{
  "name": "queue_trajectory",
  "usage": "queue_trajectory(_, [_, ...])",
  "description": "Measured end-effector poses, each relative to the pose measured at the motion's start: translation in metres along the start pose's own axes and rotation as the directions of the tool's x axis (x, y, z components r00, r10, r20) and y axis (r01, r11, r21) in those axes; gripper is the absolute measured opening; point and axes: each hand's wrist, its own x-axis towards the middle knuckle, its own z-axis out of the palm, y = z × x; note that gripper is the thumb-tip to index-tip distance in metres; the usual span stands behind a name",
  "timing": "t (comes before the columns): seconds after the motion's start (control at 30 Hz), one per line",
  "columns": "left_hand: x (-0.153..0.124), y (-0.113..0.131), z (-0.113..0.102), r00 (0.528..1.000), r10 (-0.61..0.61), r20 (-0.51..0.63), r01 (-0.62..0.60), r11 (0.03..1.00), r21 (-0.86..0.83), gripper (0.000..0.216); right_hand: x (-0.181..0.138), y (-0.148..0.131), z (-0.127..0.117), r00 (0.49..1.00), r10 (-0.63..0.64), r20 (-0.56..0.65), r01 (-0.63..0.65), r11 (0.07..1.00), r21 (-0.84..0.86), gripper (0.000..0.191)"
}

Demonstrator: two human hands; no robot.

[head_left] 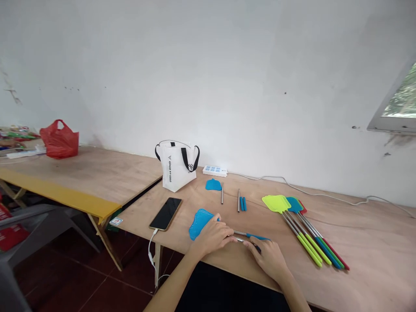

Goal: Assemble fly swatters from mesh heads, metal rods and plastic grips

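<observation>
A blue fly swatter head (199, 224) lies near the table's front edge, partly under my left hand (214, 235). My left hand is closed, with thumb and fingertips pinching one end of a thin metal rod (239, 239). At the other end of this rod is my right hand (268, 258), its fingers closed round it by a dark part (258, 248). What kind of tool the rod belongs to, I cannot make out. Just beyond the fingers lies a metal shaft with a blue grip (258, 237). My left hand hides where the shaft and the head meet.
Finished-looking fly swatters (307, 234) in several colours lie at right. Beyond my hands are a blue swatter head (213, 184), metal tubes (238, 200) and blue grips (243, 203). A phone (165, 213), white bag (177, 169) and power strip (215, 171) sit leftward.
</observation>
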Motion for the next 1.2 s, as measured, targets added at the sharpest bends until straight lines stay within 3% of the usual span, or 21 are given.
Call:
queue_trajectory(0.17, [0.000, -0.002, 0.014, 0.993, -0.106, 0.056, 0.113, 0.985, -0.134, 0.047, 0.002, -0.005, -0.004, 0.995, 0.064, 0.078, -0.052, 0.988, -0.142, 0.046])
queue_trajectory(0.37, [-0.001, 0.001, 0.012, 0.986, -0.164, 0.033, 0.168, 0.975, -0.144, 0.050, 0.002, -0.005, -0.002, 0.998, 0.058, 0.032, -0.052, 0.988, -0.142, 0.047])
queue_trajectory(0.63, [0.000, 0.000, 0.014, 0.988, -0.152, 0.017, 0.153, 0.980, -0.124, 0.048, 0.000, -0.003, 0.000, 0.999, 0.046, -0.013, -0.047, 0.988, -0.149, 0.047])
queue_trajectory(0.77, [0.000, 0.001, 0.018, 0.995, -0.100, 0.013, 0.101, 0.991, -0.094, 0.051, 0.001, 0.001, -0.004, 0.999, 0.032, 0.021, -0.031, 0.999, -0.041, 0.048])
queue_trajectory(0.87, [0.000, -0.003, 0.020, 0.999, -0.036, -0.010, 0.036, 0.998, -0.045, 0.054, -0.002, 0.018, -0.017, 0.997, 0.034, 0.072, -0.040, 0.996, 0.085, 0.053])
queue_trajectory(1.0, [-0.003, -0.018, 0.013, 0.997, -0.038, -0.069, 0.037, 0.999, -0.014, 0.058, -0.019, 0.070, -0.048, 0.991, 0.089, 0.102, -0.111, 0.966, 0.233, 0.051])
queue_trajectory(1.1, [-0.005, -0.025, 0.007, 0.996, -0.047, -0.081, 0.045, 0.999, -0.027, 0.057, -0.037, 0.111, -0.067, 0.976, 0.187, 0.111, -0.207, 0.954, 0.215, 0.049])
queue_trajectory(1.2, [-0.004, -0.026, 0.009, 0.997, -0.044, -0.056, 0.041, 0.998, -0.045, 0.057, -0.047, 0.132, -0.070, 0.960, 0.274, 0.052, -0.279, 0.942, 0.189, 0.049])
